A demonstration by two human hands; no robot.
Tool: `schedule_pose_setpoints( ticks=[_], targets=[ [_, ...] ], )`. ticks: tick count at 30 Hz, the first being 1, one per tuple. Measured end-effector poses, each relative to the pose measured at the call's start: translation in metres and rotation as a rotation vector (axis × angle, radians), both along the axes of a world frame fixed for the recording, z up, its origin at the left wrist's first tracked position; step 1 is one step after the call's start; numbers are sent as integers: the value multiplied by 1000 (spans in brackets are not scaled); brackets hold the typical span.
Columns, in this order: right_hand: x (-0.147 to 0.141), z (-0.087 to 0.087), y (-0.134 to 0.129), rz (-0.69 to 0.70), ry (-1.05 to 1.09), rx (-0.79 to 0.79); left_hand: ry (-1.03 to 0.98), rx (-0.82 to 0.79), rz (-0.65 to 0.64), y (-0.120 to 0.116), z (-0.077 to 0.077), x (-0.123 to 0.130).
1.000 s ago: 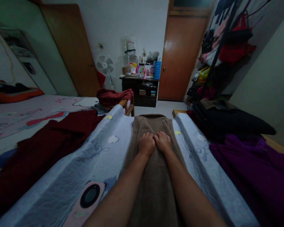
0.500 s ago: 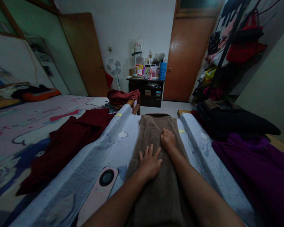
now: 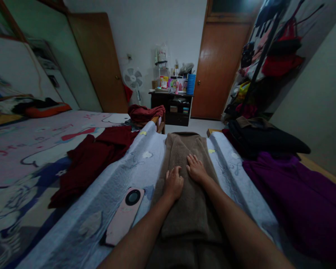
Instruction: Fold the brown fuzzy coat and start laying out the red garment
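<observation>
A brown fleecy garment (image 3: 190,220), folded into a long strip, lies on the pale blue patterned cover (image 3: 154,145). My right hand (image 3: 196,168) rests flat on its upper middle, fingers apart. Just left of it and a little nearer, my left hand (image 3: 174,183) touches the cloth with its fingers partly curled but apart; nothing shows in it. A pink phone (image 3: 121,220) with a round dark camera ring lies left of my left forearm.
Dark red cloth (image 3: 92,160) lies at the left. To the right are a purple garment (image 3: 294,201) and a black folded stack (image 3: 266,138). Behind stand a dark cabinet (image 3: 169,119) and a fan (image 3: 133,78).
My left hand has gone from spread flat to partly curled and shifted slightly. My right hand has opened from a curled shape to flat. The view has shifted slightly, showing more of the phone.
</observation>
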State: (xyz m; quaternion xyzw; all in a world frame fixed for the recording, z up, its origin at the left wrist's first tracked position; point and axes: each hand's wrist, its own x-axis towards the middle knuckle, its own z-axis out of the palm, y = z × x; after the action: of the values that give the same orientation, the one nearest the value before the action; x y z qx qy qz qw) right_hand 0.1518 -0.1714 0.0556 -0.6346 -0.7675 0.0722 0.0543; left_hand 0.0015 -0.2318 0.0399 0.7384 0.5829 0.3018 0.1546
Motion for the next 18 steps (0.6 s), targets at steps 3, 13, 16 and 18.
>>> schedule_pose_setpoints(
  ticks=[3, 13, 16, 18],
  targets=[
    [-3, 4, -21, -4, -3, -58, -24, 60, 19, 3, -1, -1],
    [-17, 9, -87, -40, 94, -57, -100, -117, 160, -5, 22, -20],
    [-18, 6, -89, -79, 124, 30, -86, -102, 103, -20, 27, -30],
    [-17, 4, -89, -88, 148, 76, -82, -99, 38, -33, 28, -34]
  ],
)
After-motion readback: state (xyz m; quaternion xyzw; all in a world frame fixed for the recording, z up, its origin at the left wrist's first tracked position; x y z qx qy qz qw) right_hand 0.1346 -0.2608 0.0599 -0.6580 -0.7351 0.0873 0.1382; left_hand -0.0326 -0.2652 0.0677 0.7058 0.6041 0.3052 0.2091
